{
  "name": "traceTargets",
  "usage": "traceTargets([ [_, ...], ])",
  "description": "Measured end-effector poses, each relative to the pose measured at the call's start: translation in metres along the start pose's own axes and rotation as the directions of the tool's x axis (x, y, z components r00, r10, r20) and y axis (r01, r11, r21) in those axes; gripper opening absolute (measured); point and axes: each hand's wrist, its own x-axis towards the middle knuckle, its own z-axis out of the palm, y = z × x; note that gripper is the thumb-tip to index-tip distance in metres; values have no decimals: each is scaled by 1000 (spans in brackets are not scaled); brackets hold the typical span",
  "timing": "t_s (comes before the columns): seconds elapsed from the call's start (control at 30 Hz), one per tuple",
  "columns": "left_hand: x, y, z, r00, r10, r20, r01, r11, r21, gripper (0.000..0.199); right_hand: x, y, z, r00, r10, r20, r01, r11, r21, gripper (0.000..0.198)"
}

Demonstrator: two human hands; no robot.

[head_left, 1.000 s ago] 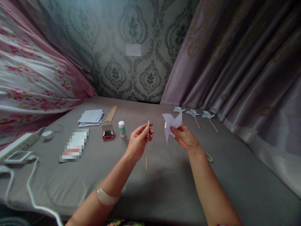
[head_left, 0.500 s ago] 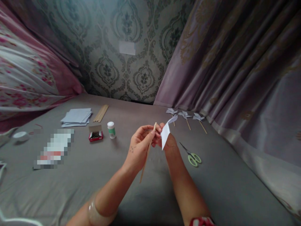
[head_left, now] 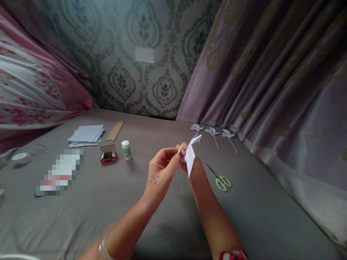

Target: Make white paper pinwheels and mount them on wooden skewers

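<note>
Pinched between the left hand's (head_left: 159, 170) thumb and fingers was a wooden stick (head_left: 180, 148), its end close beside the white paper pinwheel (head_left: 191, 160) that the right hand (head_left: 196, 168) gripped, partly hidden behind the paper. Both were raised above the grey sheet (head_left: 173, 216). Left to right on it stood or lay stacked paper (head_left: 86, 134), a red box (head_left: 108, 157), more sticks (head_left: 114, 131), a white-capped bottle (head_left: 127, 151), three stick-mounted pinwheels (head_left: 211, 131) and green-handled scissors (head_left: 218, 176).

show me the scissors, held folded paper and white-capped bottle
Scissors (head_left: 217, 176), head view: where blades meet handles.
Folded paper (head_left: 190, 158), head view: its facing panel.
White-capped bottle (head_left: 127, 151), head view: green label.
</note>
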Motion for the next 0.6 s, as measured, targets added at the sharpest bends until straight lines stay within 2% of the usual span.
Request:
traceTargets([
  [0.27,-3,-1,2,1000,-22,-9,22,1000,11,19,-2,-2,3,1000,25,-13,-25,998,-60,54],
  [0.37,-4,0,4,999,-35,-8,35,999,-10,20,-2,-2,3,1000,25,-10,-26,999,-38,56],
  [0.6,-5,-1,2,1000,-4,-10,5,998,64,16,-2,-2,2,999,39,14,-39,999,14,51],
])
